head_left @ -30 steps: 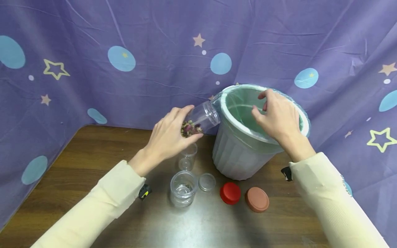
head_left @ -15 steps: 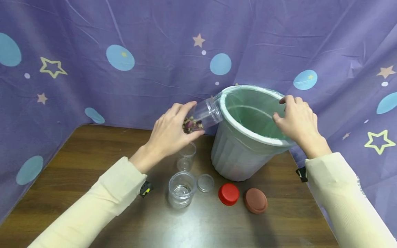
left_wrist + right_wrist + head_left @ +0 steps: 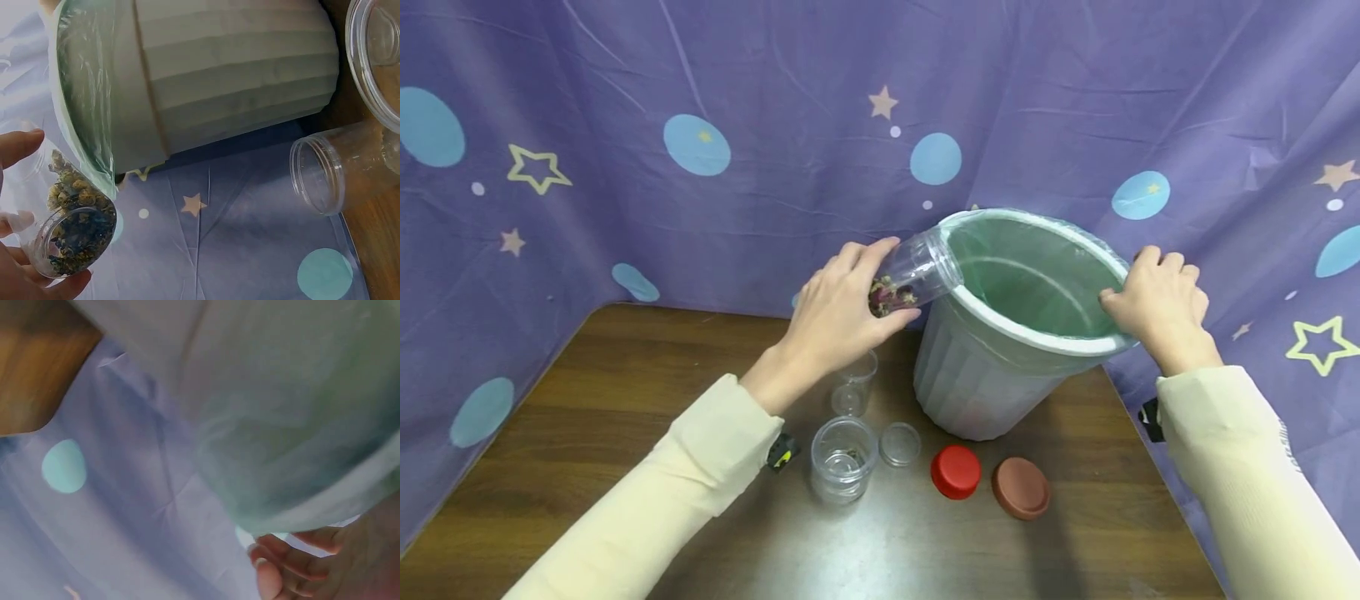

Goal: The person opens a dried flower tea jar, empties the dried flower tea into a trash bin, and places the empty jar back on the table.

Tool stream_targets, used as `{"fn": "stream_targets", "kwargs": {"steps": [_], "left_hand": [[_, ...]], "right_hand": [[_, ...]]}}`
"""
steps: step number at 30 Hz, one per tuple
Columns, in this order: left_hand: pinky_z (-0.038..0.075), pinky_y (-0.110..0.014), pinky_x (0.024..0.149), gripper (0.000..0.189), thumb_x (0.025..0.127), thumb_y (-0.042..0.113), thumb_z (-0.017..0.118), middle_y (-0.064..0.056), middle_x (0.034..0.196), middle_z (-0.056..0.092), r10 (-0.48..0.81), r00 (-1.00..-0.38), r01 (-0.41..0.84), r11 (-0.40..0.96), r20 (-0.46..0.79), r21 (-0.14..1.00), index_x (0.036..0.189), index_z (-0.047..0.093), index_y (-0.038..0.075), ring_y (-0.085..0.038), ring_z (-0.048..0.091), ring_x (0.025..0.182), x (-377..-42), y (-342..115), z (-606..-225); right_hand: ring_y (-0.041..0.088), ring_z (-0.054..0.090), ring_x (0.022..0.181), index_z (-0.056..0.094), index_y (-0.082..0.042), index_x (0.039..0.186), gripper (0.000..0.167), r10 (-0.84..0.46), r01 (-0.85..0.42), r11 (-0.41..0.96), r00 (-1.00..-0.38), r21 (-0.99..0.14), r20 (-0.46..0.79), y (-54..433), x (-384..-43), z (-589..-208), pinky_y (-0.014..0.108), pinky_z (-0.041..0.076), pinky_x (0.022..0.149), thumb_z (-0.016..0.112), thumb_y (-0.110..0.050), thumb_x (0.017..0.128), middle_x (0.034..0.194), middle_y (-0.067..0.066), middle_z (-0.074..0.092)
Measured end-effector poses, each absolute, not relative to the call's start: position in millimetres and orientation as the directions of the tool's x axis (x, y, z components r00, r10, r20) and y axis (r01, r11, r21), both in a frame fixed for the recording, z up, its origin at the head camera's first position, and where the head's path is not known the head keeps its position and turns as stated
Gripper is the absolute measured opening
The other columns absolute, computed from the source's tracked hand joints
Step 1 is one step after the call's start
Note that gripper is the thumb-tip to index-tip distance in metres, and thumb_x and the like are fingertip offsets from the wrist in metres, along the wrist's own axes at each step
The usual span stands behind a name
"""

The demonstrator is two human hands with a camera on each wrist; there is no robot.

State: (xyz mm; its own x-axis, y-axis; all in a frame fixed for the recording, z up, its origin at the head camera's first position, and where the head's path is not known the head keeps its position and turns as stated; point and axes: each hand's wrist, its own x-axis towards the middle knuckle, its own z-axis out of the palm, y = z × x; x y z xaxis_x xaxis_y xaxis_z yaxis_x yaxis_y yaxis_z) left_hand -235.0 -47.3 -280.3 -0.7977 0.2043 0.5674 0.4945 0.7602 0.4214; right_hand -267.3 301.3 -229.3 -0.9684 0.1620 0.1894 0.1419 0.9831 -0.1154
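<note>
My left hand (image 3: 838, 304) grips a clear plastic jar (image 3: 928, 260), tilted with its mouth at the left rim of the bin. Dried flower buds (image 3: 78, 222) lie toward the jar's base, close to my palm. The pale grey trash bin (image 3: 966, 375) is lined with a thin see-through bag (image 3: 87, 81). At the bin's right side my right hand (image 3: 1165, 308) holds the rim, thumb toward the inside and fingers outside. In the right wrist view, its curled fingers (image 3: 269, 575) are right at the lined rim, and the thumb is hidden.
Another clear jar (image 3: 842, 471) stands in front, and a clear container (image 3: 852, 396) stands behind it. A clear lid (image 3: 900, 443), a red lid (image 3: 956, 472) and a brownish lid (image 3: 1021, 488) lie on the wooden table (image 3: 595, 400). Purple curtain (image 3: 775, 100) surrounds the table.
My left hand has carried the jar right, up to the bin's rim. My right hand has moved from above the bin's opening out to its right rim.
</note>
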Motion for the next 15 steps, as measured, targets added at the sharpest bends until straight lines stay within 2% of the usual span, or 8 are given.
{"fn": "stream_targets", "kwargs": {"steps": [7, 15], "left_hand": [[0.055, -0.049, 0.074, 0.079, 0.076, 0.046, 0.080, -0.012, 0.120, 0.061, 0.225, -0.773, 0.522, 0.758, 0.593, 0.392, 0.143, 0.048, 0.020, -0.032, 0.064, 0.096, -237.1, -42.3, -277.5], [0.054, -0.048, 0.074, 0.076, 0.076, 0.047, 0.080, -0.010, 0.118, 0.062, 0.243, -0.741, 0.538, 0.772, 0.626, 0.338, 0.141, 0.051, 0.021, -0.031, 0.064, 0.096, -244.1, -37.5, -264.4]], "right_hand": [[0.065, 0.040, 0.110, 0.028, 0.020, 0.128, 0.072, 0.241, 0.237, 0.962, -0.970, -0.137, 0.020, 312.7, -268.6, -233.1, 0.069, 0.038, 0.086, 0.052, -0.036, 0.090, 0.120, 0.046, 0.040], [0.064, 0.046, 0.108, 0.039, 0.021, 0.122, 0.066, 0.266, 0.270, 0.956, -0.963, -0.119, -0.046, 311.7, -270.1, -237.0, 0.063, 0.042, 0.080, 0.046, -0.037, 0.089, 0.116, 0.046, 0.047]]}}
